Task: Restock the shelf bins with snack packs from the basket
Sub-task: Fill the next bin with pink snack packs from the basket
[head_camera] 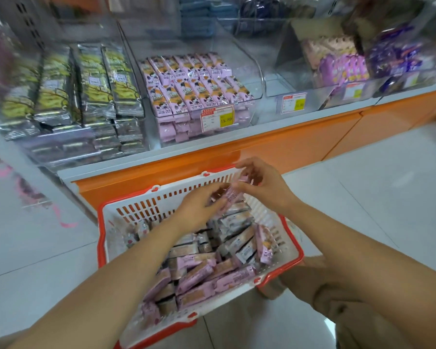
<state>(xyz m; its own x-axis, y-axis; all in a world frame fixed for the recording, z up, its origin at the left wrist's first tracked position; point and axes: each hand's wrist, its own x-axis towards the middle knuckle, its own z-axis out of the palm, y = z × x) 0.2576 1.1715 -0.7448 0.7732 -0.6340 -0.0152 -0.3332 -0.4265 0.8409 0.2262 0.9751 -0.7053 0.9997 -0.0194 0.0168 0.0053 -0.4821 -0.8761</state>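
My left hand (199, 204) is curled round a pink pack (230, 196). My right hand (262, 183) pinches what looks like another one just above it, both over the far end of the basket (146, 205), which is still heaped with them. They seem light, crinkly and a bit slippery, so I'd grab mid-body, not the flimsy seal. The matching bin (258, 79) sits on the shelf (212, 137) right ahead.

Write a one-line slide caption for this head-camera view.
Restocking: left hand and right hand grip pink packs over a full basket, below clear shelf bins.
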